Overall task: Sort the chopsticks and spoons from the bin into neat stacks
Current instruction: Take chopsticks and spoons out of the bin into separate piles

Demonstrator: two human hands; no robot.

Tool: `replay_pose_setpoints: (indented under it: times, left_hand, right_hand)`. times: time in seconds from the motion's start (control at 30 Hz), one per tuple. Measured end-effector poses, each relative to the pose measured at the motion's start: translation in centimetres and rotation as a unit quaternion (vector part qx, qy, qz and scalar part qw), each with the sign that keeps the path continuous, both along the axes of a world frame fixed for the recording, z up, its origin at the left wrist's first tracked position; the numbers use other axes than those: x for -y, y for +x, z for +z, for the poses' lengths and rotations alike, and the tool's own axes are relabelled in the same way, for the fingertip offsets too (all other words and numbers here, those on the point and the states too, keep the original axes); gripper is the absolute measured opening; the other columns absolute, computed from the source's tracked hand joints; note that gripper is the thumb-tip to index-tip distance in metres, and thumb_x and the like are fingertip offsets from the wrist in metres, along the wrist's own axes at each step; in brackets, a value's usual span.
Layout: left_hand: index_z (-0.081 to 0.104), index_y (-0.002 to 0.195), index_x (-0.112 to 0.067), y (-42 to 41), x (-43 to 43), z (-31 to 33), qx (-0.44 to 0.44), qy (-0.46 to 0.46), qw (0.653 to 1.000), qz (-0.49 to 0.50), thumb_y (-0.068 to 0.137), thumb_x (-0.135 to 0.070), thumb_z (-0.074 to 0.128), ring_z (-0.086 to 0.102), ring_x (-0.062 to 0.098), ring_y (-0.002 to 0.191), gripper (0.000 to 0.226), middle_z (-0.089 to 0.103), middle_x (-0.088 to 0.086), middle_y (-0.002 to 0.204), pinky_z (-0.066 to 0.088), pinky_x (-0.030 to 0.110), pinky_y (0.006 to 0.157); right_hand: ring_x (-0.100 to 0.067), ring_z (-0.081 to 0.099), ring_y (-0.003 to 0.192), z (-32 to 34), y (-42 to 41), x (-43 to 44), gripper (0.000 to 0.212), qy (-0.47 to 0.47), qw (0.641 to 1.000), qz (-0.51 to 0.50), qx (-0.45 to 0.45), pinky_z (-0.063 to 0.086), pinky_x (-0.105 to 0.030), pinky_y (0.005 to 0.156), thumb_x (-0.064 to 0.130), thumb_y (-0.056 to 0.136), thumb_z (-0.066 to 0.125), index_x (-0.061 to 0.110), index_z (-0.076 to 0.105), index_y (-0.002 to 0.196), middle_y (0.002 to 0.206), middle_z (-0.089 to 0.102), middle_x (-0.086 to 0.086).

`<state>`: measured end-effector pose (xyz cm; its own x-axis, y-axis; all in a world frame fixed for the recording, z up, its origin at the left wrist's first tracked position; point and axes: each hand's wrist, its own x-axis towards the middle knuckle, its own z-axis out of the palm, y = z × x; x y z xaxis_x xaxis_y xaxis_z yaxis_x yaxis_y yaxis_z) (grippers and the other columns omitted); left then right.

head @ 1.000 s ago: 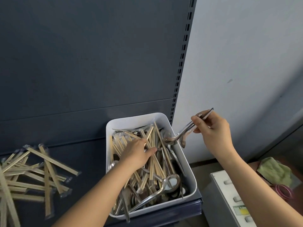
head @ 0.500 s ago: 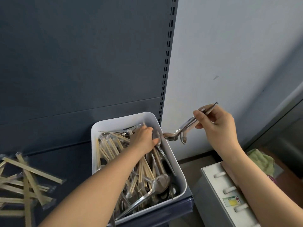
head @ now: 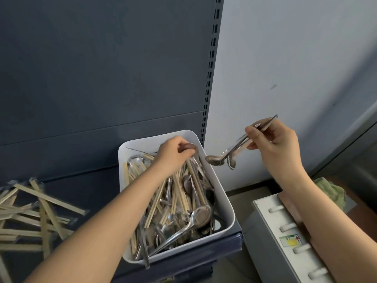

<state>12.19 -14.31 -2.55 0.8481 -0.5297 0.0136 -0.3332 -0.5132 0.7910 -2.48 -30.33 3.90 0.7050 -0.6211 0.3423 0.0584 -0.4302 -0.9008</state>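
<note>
Bin: white, at the front right corner of the shelf. Contents mixed: wrapped chopsticks and steel spoons, tangled, handles crossing. Pile of wrapped chopsticks lies loose toward the shelf's left edge, unaligned.

Left hand is inside the bin at its far right corner. Grip curled, pinching one spoon; contact partly hidden.

Right hand is in the air just beyond the bin's right wall. Grip clamped on the handles of a bundle of spoons, bowls hanging down toward the bin.

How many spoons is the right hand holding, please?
2 show: one spoon juts left toward the bin, the other spoon hangs just right of it, handles pinched in the right hand; more may be hidden.
</note>
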Motion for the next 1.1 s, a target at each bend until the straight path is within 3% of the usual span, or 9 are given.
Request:
replay_pose_setpoints:
  times: [0.07,0.17,0.23,0.33,0.5,0.7,0.83,0.97,1.1]
  left_hand:
    - [0.057,0.088,-0.019,-0.1,-1.2,1.8,0.039,-0.023,0.999,-0.002,0.086,-0.024,0.064,0.059,0.015,0.083,0.009,0.064,-0.001,0.09,0.044,0.027,0.072]
    - [0.055,0.082,-0.018,-0.7,-2.9,4.6,0.101,-0.038,0.994,-0.019,0.089,-0.023,0.06,0.052,0.004,0.066,0.01,0.058,-0.008,0.074,0.039,0.023,0.061]
    - [0.059,0.083,-0.016,-1.1,-3.5,5.7,0.084,-0.04,0.993,-0.073,0.089,-0.022,0.062,0.059,0.0,0.065,0.009,0.065,-0.008,0.072,0.045,0.024,0.064]
    - [0.061,0.08,-0.022,-2.2,-3.2,5.2,0.048,0.066,0.977,-0.196,0.088,-0.022,0.064,0.06,0.003,0.063,0.008,0.067,-0.005,0.074,0.046,0.027,0.062]
    - [0.056,0.076,-0.027,-4.4,-1.3,0.7,0.057,0.257,0.908,-0.325,0.089,-0.033,0.061,0.055,0.012,0.074,0.015,0.06,-0.002,0.085,0.046,0.031,0.072]
    - [0.054,0.076,-0.015,-4.9,-0.6,-2.5,0.041,0.319,0.872,-0.369,0.09,-0.03,0.058,0.048,0.018,0.066,0.022,0.056,0.007,0.081,0.04,0.034,0.064]
    - [0.05,0.072,-0.019,-5.2,-0.5,-2.3,0.05,0.323,0.862,-0.387,0.09,-0.031,0.059,0.045,0.015,0.063,0.023,0.051,0.001,0.075,0.037,0.032,0.06]
    - [0.058,0.083,-0.008,-5.4,-0.6,-2.6,0.047,0.321,0.867,-0.379,0.087,-0.032,0.062,0.047,0.017,0.067,0.025,0.058,0.009,0.084,0.038,0.033,0.062]
    - [0.059,0.084,-0.01,-4.9,-1.1,-2.1,0.034,0.303,0.889,-0.343,0.088,-0.035,0.061,0.054,0.022,0.077,0.025,0.059,0.01,0.093,0.044,0.036,0.071]
  right_hand:
    - [-0.011,0.062,0.06,0.3,0.1,0.2,0.018,0.004,1.0,0.001,0.005,0.054,-0.021,0.063,0.013,0.088,0.064,0.021,0.058,0.074,0.067,0.061,0.001]
    - [-0.016,0.063,0.063,0.6,0.2,0.5,0.019,0.004,1.0,-0.003,0.015,0.055,-0.027,0.065,0.013,0.089,0.063,0.022,0.057,0.074,0.068,0.061,0.0]
    - [-0.016,0.062,0.064,0.9,0.2,0.6,0.019,0.008,1.0,-0.007,0.02,0.055,-0.026,0.065,0.013,0.089,0.063,0.023,0.057,0.074,0.067,0.06,0.001]
    - [-0.014,0.061,0.064,1.4,0.0,0.7,0.02,0.005,1.0,-0.012,0.028,0.054,-0.023,0.064,0.013,0.09,0.062,0.023,0.057,0.074,0.066,0.059,0.003]
    - [-0.012,0.061,0.062,1.7,-0.9,1.0,0.019,0.002,0.999,-0.023,0.036,0.052,-0.019,0.061,0.013,0.089,0.063,0.023,0.057,0.074,0.067,0.06,0.002]
    - [-0.012,0.061,0.062,1.4,-1.9,1.5,0.018,0.006,0.999,-0.033,0.033,0.052,-0.021,0.062,0.012,0.089,0.063,0.021,0.058,0.074,0.067,0.059,0.001]
    - [-0.015,0.061,0.063,0.9,-1.9,1.5,0.019,0.01,0.999,-0.03,0.027,0.052,-0.022,0.062,0.011,0.089,0.063,0.021,0.057,0.073,0.068,0.059,-0.002]
    - [-0.014,0.061,0.063,0.4,-1.6,1.2,0.019,0.018,0.999,-0.018,0.022,0.051,-0.019,0.06,0.01,0.089,0.063,0.02,0.058,0.073,0.067,0.06,-0.001]
    - [-0.007,0.06,0.059,0.6,-1.1,1.0,0.019,0.009,1.0,-0.005,0.02,0.051,-0.015,0.059,0.011,0.089,0.062,0.02,0.058,0.073,0.066,0.06,0.002]
